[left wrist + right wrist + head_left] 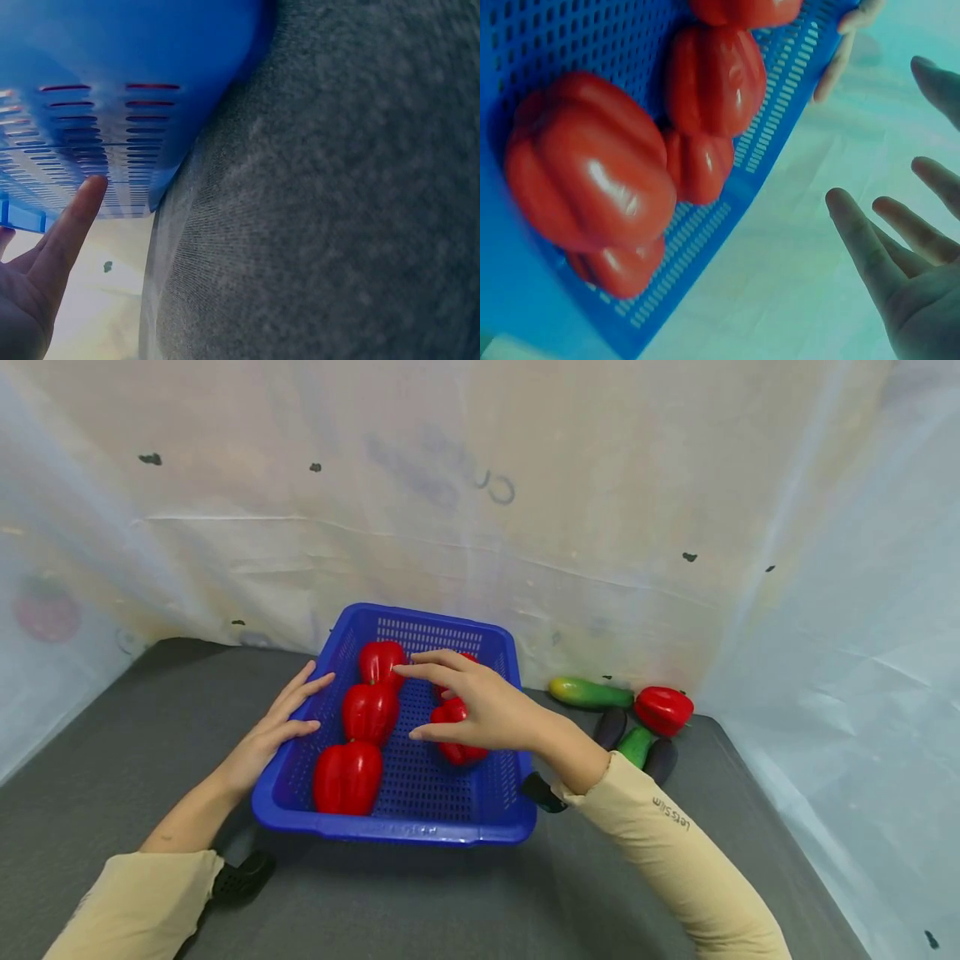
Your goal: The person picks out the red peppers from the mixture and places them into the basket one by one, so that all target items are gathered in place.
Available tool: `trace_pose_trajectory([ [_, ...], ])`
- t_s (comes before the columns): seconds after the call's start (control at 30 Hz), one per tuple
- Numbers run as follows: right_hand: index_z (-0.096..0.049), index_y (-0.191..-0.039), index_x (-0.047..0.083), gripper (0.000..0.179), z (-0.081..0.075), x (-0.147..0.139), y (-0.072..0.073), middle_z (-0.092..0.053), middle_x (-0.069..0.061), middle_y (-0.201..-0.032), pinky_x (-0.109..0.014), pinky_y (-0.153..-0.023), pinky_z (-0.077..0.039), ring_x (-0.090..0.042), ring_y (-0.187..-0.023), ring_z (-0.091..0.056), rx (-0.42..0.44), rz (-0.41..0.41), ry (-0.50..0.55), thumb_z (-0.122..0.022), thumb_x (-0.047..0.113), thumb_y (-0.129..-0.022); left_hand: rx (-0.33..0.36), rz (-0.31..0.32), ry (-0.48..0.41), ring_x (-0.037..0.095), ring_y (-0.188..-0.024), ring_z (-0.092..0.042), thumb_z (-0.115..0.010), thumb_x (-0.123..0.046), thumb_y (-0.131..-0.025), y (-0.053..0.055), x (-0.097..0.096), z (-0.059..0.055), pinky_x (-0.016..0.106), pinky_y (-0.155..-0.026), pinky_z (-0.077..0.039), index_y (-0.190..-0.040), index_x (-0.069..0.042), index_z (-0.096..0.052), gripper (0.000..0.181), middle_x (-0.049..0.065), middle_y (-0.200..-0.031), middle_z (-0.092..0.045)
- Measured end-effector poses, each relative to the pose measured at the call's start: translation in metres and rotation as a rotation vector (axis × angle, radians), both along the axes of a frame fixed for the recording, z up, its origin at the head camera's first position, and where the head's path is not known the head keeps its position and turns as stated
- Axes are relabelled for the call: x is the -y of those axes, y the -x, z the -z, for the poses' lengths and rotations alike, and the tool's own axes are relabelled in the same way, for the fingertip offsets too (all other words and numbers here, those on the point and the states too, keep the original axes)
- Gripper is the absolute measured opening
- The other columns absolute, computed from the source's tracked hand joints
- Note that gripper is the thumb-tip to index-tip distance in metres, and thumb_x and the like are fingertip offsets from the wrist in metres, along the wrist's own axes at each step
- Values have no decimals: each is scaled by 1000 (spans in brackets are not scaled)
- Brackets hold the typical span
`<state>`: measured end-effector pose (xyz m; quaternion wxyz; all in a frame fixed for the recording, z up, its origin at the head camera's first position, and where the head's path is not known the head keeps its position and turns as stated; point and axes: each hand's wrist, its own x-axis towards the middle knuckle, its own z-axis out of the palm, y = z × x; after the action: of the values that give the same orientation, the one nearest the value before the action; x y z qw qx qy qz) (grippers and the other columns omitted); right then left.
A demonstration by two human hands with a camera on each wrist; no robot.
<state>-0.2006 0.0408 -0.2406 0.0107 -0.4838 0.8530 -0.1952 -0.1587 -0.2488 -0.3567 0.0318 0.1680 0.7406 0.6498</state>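
A blue plastic basket [427, 832] with slotted walls stands on the dark grey surface. Three red bell peppers [371, 713] line its left side; two more [459, 753] lie at the right, partly hidden beneath my right hand [487, 702]. That hand hovers over the basket, fingers spread and nothing between them. My left hand [266, 739] rests at the basket's left rim, fingers extended. In the left wrist view, one finger [79, 214] lies straight against the outer slotted wall [112, 124]. Peppers [592, 169] fill much of the right wrist view, beside the spread right fingers.
Right of the basket, near the back wall, lie a yellow-green cucumber-like vegetable [588, 693], another red bell pepper [664, 710], a green vegetable [636, 746] and two dark eggplants [660, 762]. Pale sheeting [585, 527] encloses the back and sides of the grey surface [390, 902].
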Motion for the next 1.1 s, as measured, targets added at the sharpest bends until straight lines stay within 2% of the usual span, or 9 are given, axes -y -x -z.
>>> trace_pose_trajectory([
  [0.2,-48,-142,17,66,-4,-19,4,-44,-7,-145,-38,-99,-47,-20,-134,-41,-9,35,38,-74,32,-84,-7,0,-1,43,-144,10,-34,-15,-101,1,1,0,77,-100,-15,-154,-22,-20,55,-3,-161,15],
  [0.27,-47,-143,16,66,-5,-25,5,-43,-8,-145,-37,-96,-49,-20,-133,-42,1,52,53,-74,30,-84,-13,1,4,42,-144,10,-34,-15,-101,1,2,0,76,-100,-15,-154,-22,-20,55,-2,-161,15],
  [0.3,-46,-143,17,67,-5,-28,6,-42,-8,-146,-37,-96,-49,-20,-133,-42,2,65,57,-74,30,-84,-17,0,13,42,-144,9,-34,-15,-102,1,3,0,73,-103,-20,-154,-22,-20,55,-2,-161,14],
  [0.4,-46,-143,17,66,-5,-35,7,-41,-7,-147,-35,-94,-51,-20,-127,-49,3,105,71,-74,30,-84,-29,-7,32,41,-144,8,-35,-16,-102,2,6,2,45,-106,-36,-154,-22,-21,54,-2,-161,13],
  [0.47,-46,-143,18,66,-5,-39,7,-41,-7,-148,-35,-93,-51,-19,-120,-55,-5,128,73,-73,31,-84,-38,-10,36,41,-143,8,-35,-15,-102,1,8,3,24,-98,-38,-154,-23,-22,54,-1,-161,12],
  [0.53,-46,-143,19,66,-4,-42,8,-40,-7,-148,-34,-90,-52,-19,-115,-59,-7,146,79,-73,31,-84,-44,-9,29,41,-143,8,-34,-15,-102,1,11,4,12,-89,-37,-154,-23,-22,54,-1,-161,12],
  [0.63,-47,-143,18,65,-2,-48,9,-41,-7,-148,-33,-88,-53,-21,-111,-61,-12,165,95,-74,30,-84,-48,-2,18,43,-143,9,-34,-15,-102,1,12,4,9,-87,-38,-154,-23,-22,54,0,-161,13],
  [0.87,-47,-142,16,64,5,-69,14,-40,-9,-147,-41,-90,-53,-29,-109,-62,18,234,142,-73,26,-85,-29,-4,29,44,-142,6,-32,-18,-103,-1,13,4,11,-87,-42,-154,-24,-20,54,-2,-161,14],
  [1.1,-48,-142,14,62,10,-88,18,-41,-11,-148,-43,-88,-53,-28,-106,-64,2,284,152,-73,25,-86,-38,16,22,44,-142,9,-31,-18,-103,-1,13,2,12,-87,-42,-154,-23,-19,53,-3,-161,14],
])
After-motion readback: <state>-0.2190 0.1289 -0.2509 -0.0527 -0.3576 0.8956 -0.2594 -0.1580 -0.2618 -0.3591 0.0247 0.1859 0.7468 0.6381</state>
